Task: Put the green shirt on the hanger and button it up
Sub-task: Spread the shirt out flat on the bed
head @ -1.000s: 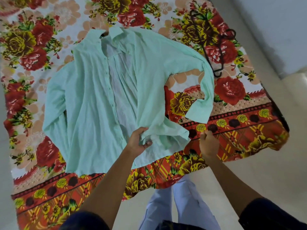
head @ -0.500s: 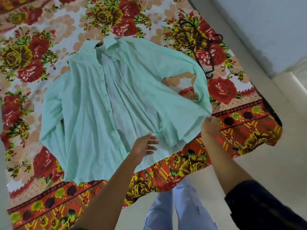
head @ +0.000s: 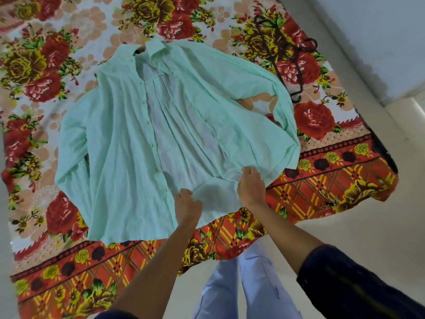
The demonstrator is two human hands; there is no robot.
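The shirt [head: 128, 143] lies spread open on the sheet [head: 322, 187], collar toward 12 o'clock and hem toward 6. The hanger [head: 296, 63] lies on the sheet at 2 o'clock from the shirt, just beyond its sleeve. Both hands are at the hem, at 6 o'clock: the left hand [head: 187, 207] at the front opening, the right hand [head: 251, 188] beside it toward 3 o'clock.
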